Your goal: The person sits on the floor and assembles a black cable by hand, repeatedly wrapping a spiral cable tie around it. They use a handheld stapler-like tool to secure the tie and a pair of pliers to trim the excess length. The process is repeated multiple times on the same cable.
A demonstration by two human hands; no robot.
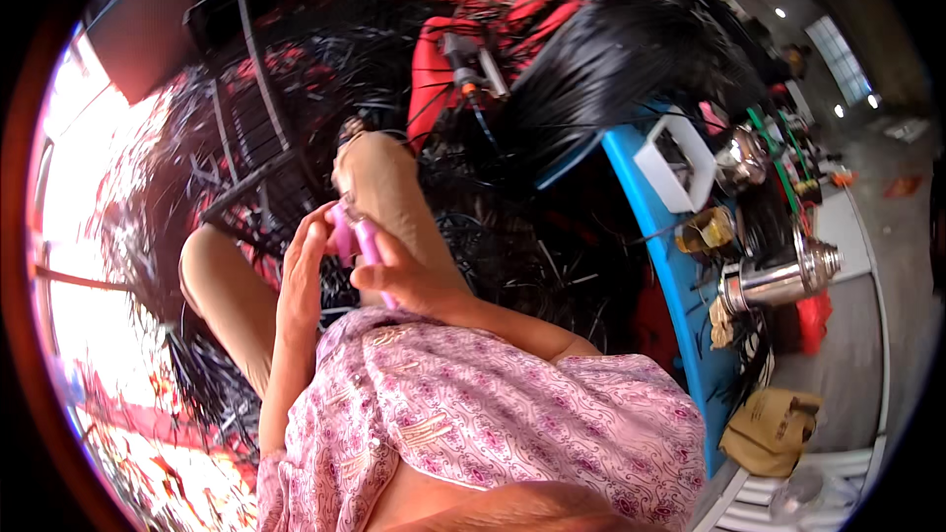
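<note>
My left hand (301,281) and my right hand (399,274) meet in front of my chest, over my lap. Both close on a small pink object (353,236); the left hand's fingers wrap its left side and the right hand's thumb lies along its lower right. I cannot tell what the object is. My pink patterned sleeves (473,404) fill the lower middle of the view. My knees in tan trousers (384,177) rise just behind the hands.
Heaps of thin black strips (591,69) lie all around my legs, with red cloth (443,59) behind. A blue table edge (670,276) runs down the right, carrying a steel flask (778,281) and a white square frame (680,163). A tan bag (774,424) lies lower right.
</note>
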